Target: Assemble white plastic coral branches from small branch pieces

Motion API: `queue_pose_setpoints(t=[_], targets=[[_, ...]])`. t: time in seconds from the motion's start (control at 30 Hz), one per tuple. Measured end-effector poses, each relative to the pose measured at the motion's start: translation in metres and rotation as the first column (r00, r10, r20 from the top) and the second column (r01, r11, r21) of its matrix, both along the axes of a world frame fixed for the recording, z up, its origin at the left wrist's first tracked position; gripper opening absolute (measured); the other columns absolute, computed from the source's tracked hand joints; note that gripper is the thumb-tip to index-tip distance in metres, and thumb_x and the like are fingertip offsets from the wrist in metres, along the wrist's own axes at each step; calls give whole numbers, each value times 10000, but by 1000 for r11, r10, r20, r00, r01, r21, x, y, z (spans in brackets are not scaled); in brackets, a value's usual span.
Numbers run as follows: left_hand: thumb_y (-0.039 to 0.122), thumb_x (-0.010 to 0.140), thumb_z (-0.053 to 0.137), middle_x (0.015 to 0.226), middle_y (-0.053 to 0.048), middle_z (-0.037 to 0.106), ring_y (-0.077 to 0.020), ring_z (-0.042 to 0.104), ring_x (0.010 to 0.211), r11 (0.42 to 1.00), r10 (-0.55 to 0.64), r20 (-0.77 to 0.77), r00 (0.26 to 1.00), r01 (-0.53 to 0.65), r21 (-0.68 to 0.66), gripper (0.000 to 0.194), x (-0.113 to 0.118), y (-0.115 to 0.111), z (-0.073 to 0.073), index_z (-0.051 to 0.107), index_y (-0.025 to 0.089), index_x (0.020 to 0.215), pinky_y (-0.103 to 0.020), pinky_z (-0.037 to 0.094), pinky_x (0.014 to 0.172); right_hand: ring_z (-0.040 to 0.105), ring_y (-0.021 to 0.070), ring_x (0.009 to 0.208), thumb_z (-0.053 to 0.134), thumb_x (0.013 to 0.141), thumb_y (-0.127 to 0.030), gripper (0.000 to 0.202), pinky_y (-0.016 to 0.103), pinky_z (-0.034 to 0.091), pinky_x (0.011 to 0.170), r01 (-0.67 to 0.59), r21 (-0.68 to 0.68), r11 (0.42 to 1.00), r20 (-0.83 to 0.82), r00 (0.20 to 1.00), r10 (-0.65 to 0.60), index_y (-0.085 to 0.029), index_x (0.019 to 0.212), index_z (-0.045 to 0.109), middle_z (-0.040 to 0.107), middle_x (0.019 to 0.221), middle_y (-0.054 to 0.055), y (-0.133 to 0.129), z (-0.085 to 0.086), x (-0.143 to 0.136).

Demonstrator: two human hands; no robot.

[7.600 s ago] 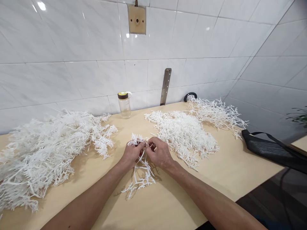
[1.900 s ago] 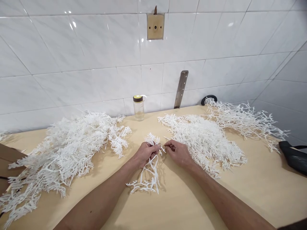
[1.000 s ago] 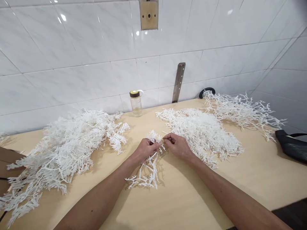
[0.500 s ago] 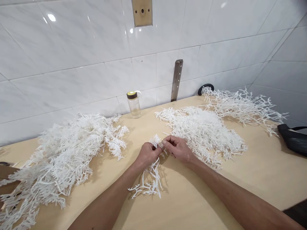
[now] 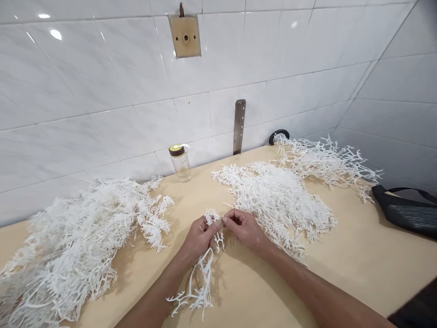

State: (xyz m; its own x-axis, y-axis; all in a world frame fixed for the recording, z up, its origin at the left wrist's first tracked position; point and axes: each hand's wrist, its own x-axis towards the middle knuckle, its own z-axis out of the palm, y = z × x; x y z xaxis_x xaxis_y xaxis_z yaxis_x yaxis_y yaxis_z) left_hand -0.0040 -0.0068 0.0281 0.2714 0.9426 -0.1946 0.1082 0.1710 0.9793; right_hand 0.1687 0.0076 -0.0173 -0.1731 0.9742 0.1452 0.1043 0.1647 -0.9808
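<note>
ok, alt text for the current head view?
Left hand grips a white branching piece, right hand pinched close beside it, above a tan table. White piles lie on both sides; a clear bottle stands behind, by a tiled wall.

Bottle stands between left pile and middle pile.

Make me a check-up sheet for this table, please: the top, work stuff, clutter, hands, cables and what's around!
Surface: light-brown table.
Job's things: white branching piece; left pile, middle pile, far-right pile, all white.
Clutter: lidded bottle, standing; black ring-shaped thing; black bag.
Left hand: holds the white branching piece.
Right hand: fingers pinched together beside the left hand; too small to tell if they grip anything.
Cables: none certain; brown stub above the wall plate, unclear what.
Surroundings: white tiled walls; metal strip against the back one.
</note>
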Motion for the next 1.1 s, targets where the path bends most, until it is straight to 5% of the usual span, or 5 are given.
queue_pose_setpoints(t=[0.23,0.47,0.6,1.1], targets=[[606,716,702,427,56,454,-63,336,377,993,113,33,993,-114,16,479,3,1,-12,553,158,635,-212,239,413,531,132,600,622,869,-499,329,253,413,545,-18,-8,1000,3,1000,18,-175,824,663,615,678,7,0,0,1],[551,702,731,618,7,576,-113,488,566,966,243,78,967,-249,77,426,6,0,-23,632,138,743,-226,373,539,551,140,589,627,864,-500,324,258,430,548,-38,-31,999,-9,999,38,-182,805,649,624,664,5,-2,3,1],[523,741,706,530,46,464,-89,389,507,957,267,19,964,-267,111,400,5,-2,-20,588,145,679,-215,324,501,568,143,644,618,877,-456,294,260,445,611,-57,4,998,41,998,57,-173,811,662,643,706,14,-4,7,-1],[501,651,792,642,-13,628,-110,496,514,972,226,122,966,-232,37,405,1,3,-18,678,138,789,-203,358,464,454,100,562,672,804,-359,208,222,376,531,-49,-9,999,72,996,49,-172,728,619,566,624,-26,-6,14,-5]])
